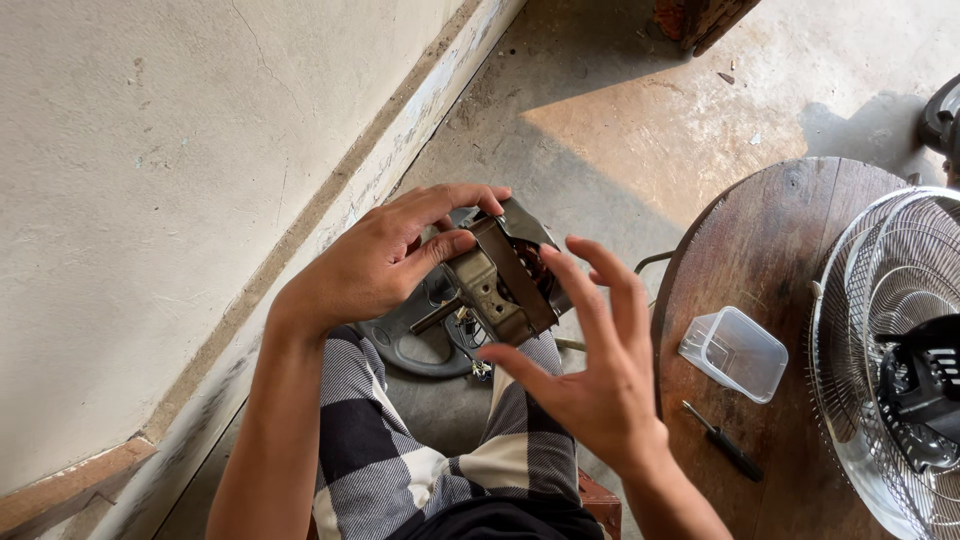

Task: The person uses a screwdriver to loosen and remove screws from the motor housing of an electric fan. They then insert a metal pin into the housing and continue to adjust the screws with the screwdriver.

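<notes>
My left hand (375, 262) has its fingers closed around the top of a small fan motor (500, 280) held above my lap, while my right hand (590, 360) hovers just beside it, fingers spread wide and holding nothing, the round wooden worktop (760, 250) with its screwdriver (725, 440) at my right.

Left hand (375, 262) clenched, right hand (590, 365) seemingly open
</notes>
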